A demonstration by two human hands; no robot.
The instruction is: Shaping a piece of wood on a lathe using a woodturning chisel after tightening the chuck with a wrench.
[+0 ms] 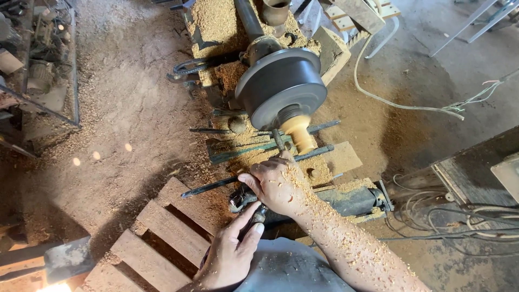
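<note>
Both hands wrapped tight on one long turning chisel [270, 162]: right hand [278, 186] clamped over the shaft up near the work, left hand [230, 251] closed round the handle end down near the body. Chisel tip pressed against the pale wood piece [298, 132], which sits right on the face of the big dark round faceplate [281, 86], a bit right of centre and farther out than the hands.

Biggest to smallest then: a sawdust-covered dirt floor [124, 108] everywhere, a slatted wooden pallet [157, 227] at near left, the lathe bed [346, 200] buried in shavings, the faceplate, the wood piece. Spare tools [259, 148] laid flat across the bed between hands and faceplate, at least four or so, hard to count under the dust. A tangle of cables [443, 216] off to the right.

Progress-wise, looks well underway rather than just started: wood piece already rounded with a stepped, flared profile, shavings piled all over and stuck along the right forearm. Surface looks pale and fairly smooth, but shaping apparently not finished, since the chisel is in contact. Piece not parted off yet.

Count: one faceplate, one wood piece, one chisel in use, two hands.
</note>
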